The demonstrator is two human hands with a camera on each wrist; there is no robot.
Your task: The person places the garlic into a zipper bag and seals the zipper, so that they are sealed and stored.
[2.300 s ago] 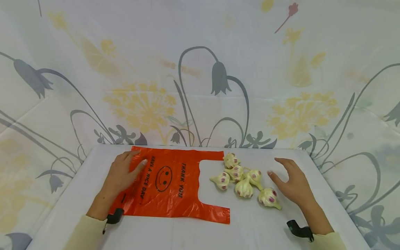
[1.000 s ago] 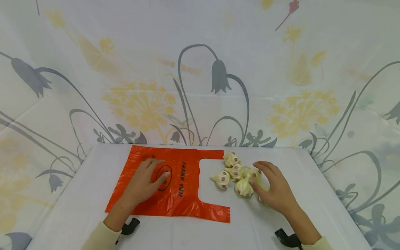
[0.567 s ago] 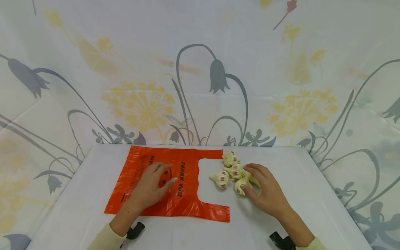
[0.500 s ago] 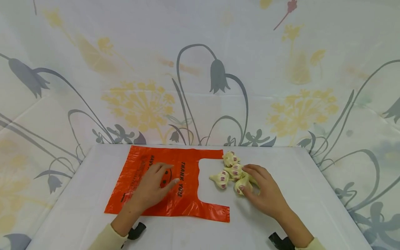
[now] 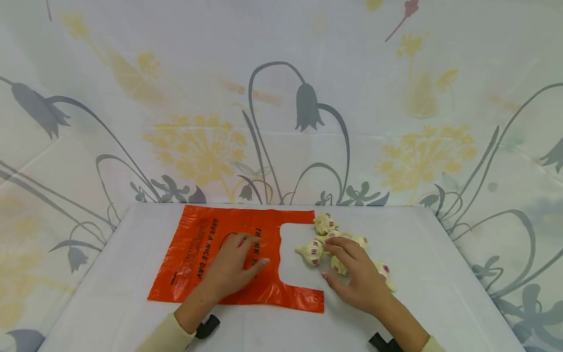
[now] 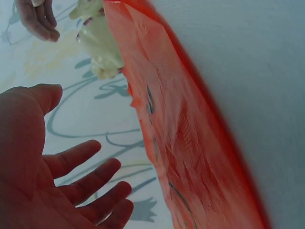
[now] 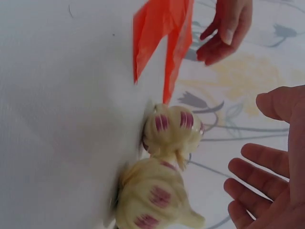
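Garlic bulbs (image 5: 313, 253) lie in a loose group on the white table (image 5: 413, 234) at three o'clock from a flat red bag (image 5: 224, 225), the person's right hand (image 5: 358, 281) held above them and left hand (image 5: 230, 269) above the bag, both unclenched with fingers apart, a flower-patterned sheet (image 5: 369, 98) beyond at twelve o'clock.

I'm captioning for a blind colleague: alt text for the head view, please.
A person's left hand hovers over a flat orange-red plastic bag, while their right hand hovers over garlic bulbs beside it. Behind the white table is a flower-patterned backdrop.
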